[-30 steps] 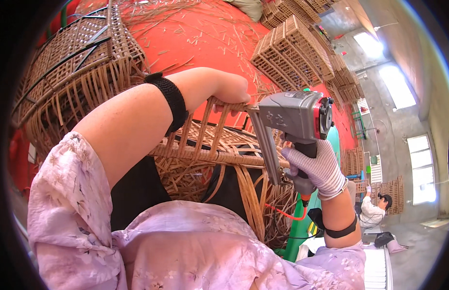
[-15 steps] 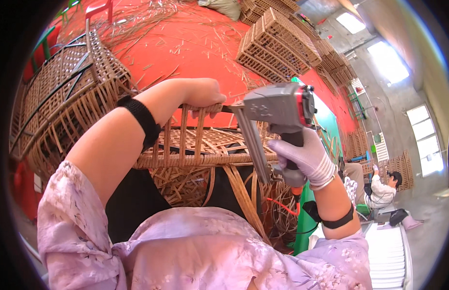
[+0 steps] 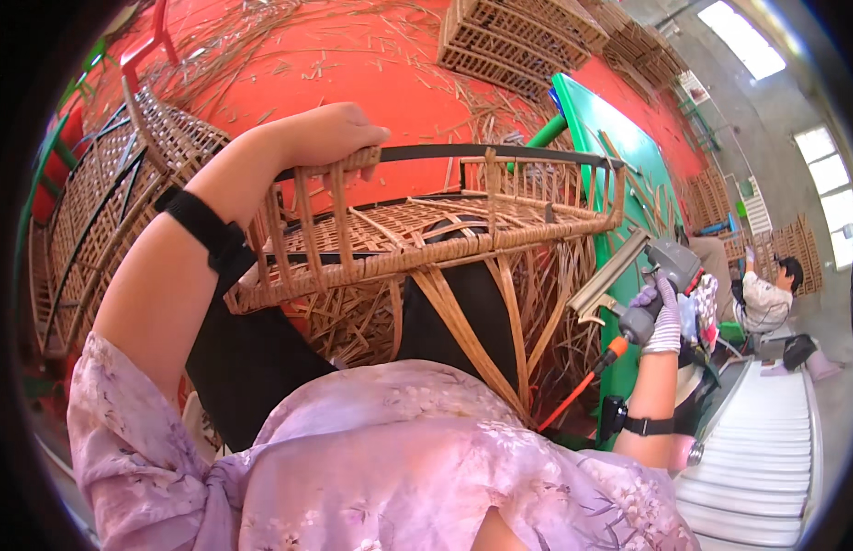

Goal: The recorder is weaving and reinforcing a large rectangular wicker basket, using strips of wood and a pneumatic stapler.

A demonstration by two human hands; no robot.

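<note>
A half-woven brown wicker basket point(image 3: 426, 261) lies across my lap, its slatted side and dark rim strip point(image 3: 445, 152) facing up. My bare left hand point(image 3: 339, 133) is closed over the wrapped part of that rim, towards the left end. In a white glove, my right hand point(image 3: 665, 317) grips a grey staple gun point(image 3: 673, 263) by its handle. The gun is off to the right, apart from the basket, beside the green table. An orange-red air hose point(image 3: 568, 400) runs from its handle. Long loose strips point(image 3: 458, 317) hang from the basket's near edge towards me.
A green table point(image 3: 619, 138) with loose strips stands at right. Another woven basket point(image 3: 105, 211) is at left, near a red chair frame point(image 3: 149, 50). Cane scraps litter the red floor point(image 3: 353, 64). Wicker crates point(image 3: 514, 41) stand beyond. A person point(image 3: 766, 298) sits far right.
My right hand has drawn the staple gun away from the rim, out to the right and lower. The left hand still holds the rim, and has moved left and up with the basket.
</note>
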